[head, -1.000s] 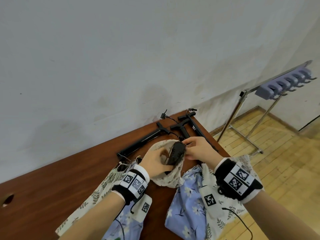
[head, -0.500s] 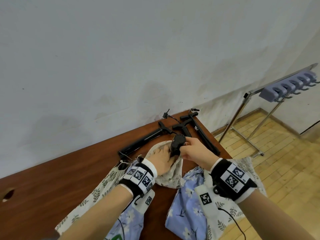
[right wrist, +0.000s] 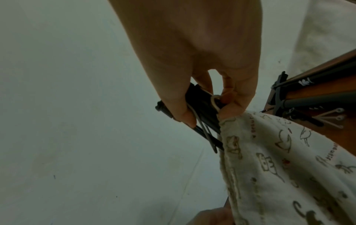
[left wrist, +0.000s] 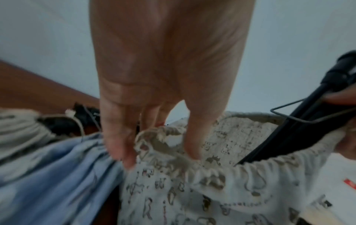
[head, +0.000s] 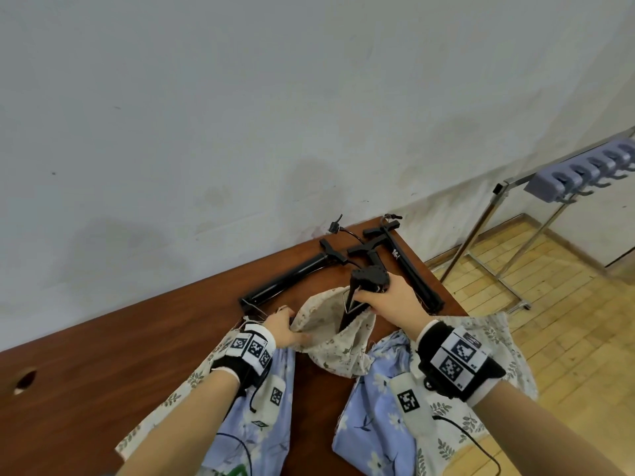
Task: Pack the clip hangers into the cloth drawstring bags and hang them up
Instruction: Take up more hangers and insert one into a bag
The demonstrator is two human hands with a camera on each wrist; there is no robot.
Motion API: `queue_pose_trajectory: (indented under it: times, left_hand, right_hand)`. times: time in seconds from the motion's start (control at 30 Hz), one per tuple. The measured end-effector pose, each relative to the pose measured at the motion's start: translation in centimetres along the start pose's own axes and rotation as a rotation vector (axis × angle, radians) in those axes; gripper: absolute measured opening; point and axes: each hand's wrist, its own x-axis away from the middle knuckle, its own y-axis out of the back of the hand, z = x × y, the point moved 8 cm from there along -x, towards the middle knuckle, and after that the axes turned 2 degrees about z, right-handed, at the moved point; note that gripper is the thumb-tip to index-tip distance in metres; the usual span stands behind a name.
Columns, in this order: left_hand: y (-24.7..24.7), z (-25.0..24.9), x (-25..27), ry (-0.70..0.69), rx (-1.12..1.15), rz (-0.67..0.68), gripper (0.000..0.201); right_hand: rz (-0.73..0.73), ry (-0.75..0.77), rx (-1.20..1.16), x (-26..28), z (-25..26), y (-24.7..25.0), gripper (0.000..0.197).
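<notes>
A cream printed drawstring bag (head: 338,345) stands open at the middle of the wooden table (head: 103,365). My left hand (head: 285,333) pinches its near-left rim (left wrist: 169,137), thumb inside the mouth. My right hand (head: 385,293) grips a bundle of black clip hangers (head: 367,278) by its top. The bundle's lower end (left wrist: 285,137) pokes into the bag mouth, and a wire loop shows on it. The right hand also holds the bag's far rim and cord (right wrist: 221,112) against the black bundle (right wrist: 202,109).
More black clip hangers (head: 405,266) lie at the table's far right corner. Blue floral bags (head: 374,417) and leaf-print bags (head: 481,341) lie under my forearms. A metal rack with lilac hooks (head: 577,173) stands on the wooden floor to the right.
The right hand has raised the black bundle upright, tip down in the bag mouth. The left hand has moved from the bundle to the bag's near-left rim, spreading the opening.
</notes>
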Motion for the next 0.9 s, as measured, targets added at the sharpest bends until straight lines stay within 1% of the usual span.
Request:
queue_pose_trajectory:
  times: [0.03, 0.07, 0.1, 0.17, 0.2, 0.23, 0.27, 0.33, 0.37, 0.43, 0.47, 0.53, 0.57, 0.6, 0.63, 0.67, 0.7, 0.77, 0.8, 0.83, 0.87, 0.9]
  left_hand:
    - [-0.1, 0.2, -0.3, -0.006, 0.062, -0.022, 0.059]
    - [0.5, 0.6, -0.2, 0.004, 0.133, -0.093, 0.037]
    - [1.4, 1.1, -0.2, 0.016, 0.172, -0.182, 0.023]
    - [3.9, 2.1, 0.2, 0.047, 0.198, -0.323, 0.013]
    - [5.1, 2.4, 0.6, 0.043, 0.228, -0.364, 0.008]
    - [6.3, 2.4, 1.2, 0.032, 0.279, -0.391, 0.007]
    - [7.3, 2.3, 1.7, 0.028, 0.329, -0.404, 0.011]
    - [8.9, 1.7, 2.9, 0.007, 0.421, -0.413, 0.013]
    - [9.6, 1.0, 3.6, -0.03, 0.439, -0.412, 0.013]
    - [10.4, -1.2, 4.9, -0.128, 0.51, -0.359, 0.015]
    - [10.5, -2.5, 5.5, -0.184, 0.658, -0.301, 0.014]
    - [10.4, -5.9, 7.5, -0.336, 1.067, -0.096, 0.016]
    - [10.5, -7.9, 8.8, -0.422, 1.176, 0.012, 0.02]
    - [10.6, -9.8, 10.0, -0.507, 1.181, 0.102, 0.024]
    - [10.5, -11.5, 11.1, -0.579, 1.107, 0.164, 0.026]
    - [10.2, -12.9, 11.7, -0.63, 0.978, 0.185, 0.027]
    - [10.0, -14.1, 12.1, -0.668, 0.799, 0.161, 0.029]
    - [9.5, -15.9, 12.0, -0.711, 0.424, 0.051, 0.041]
    - [9.0, -16.6, 11.7, -0.733, 0.246, -0.004, 0.048]
    - [8.7, -17.2, 11.4, -0.747, 0.091, -0.06, 0.051]
    - [8.5, -17.5, 11.2, -0.743, -0.011, -0.111, 0.049]
    - [8.5, -17.6, 10.8, -0.728, -0.046, -0.144, 0.043]
  right_hand:
    - [-0.022, 0.008, 0.013, 0.0, 0.1, 0.2, 0.023]
    - [-0.03, 0.014, 0.025, -0.1, 0.3, 0.2, 0.022]
    - [-0.031, 0.016, 0.04, -0.2, 0.3, 0.3, 0.022]
    - [-0.029, 0.005, 0.054, -0.3, 0.3, 0.6, 0.023]
    - [-0.029, -0.003, 0.05, -0.4, 0.2, 0.7, 0.024]
    - [-0.026, -0.006, 0.048, -0.5, 0.2, 0.7, 0.026]
    - [-0.02, -0.006, 0.053, -0.6, 0.2, 0.7, 0.027]
    - [-0.01, 0.008, 0.073, -0.7, 0.5, 0.4, 0.027]
    - [-0.009, 0.02, 0.087, -0.7, 0.8, 0.2, 0.027]
    - [-0.001, 0.043, 0.14, -0.6, 1.4, -0.3, 0.028]
    - [0.007, 0.051, 0.176, -0.5, 1.7, -0.7, 0.027]
    - [0.03, 0.066, 0.227, -0.5, 2.2, -1.4, 0.022]
    - [0.039, 0.072, 0.244, -0.5, 2.5, -1.7, 0.018]
    - [0.047, 0.073, 0.259, -0.5, 2.7, -1.9, 0.017]
    - [0.055, 0.078, 0.275, -0.5, 2.9, -2.0, 0.02]
    - [0.073, 0.082, 0.296, -0.4, 3.2, -2.2, 0.022]
    - [0.101, 0.1, 0.323, -0.3, 3.6, -2.5, 0.022]
    - [0.187, 0.14, 0.391, 0.1, 4.3, -3.5, 0.012]
    - [0.225, 0.157, 0.397, 0.3, 4.6, -3.9, 0.015]
    - [0.255, 0.163, 0.382, 0.3, 4.6, -4.1, 0.024]
    - [0.277, 0.157, 0.347, 0.3, 4.5, -4.2, 0.029]
    - [0.286, 0.141, 0.302, 0.3, 4.3, -3.9, 0.03]
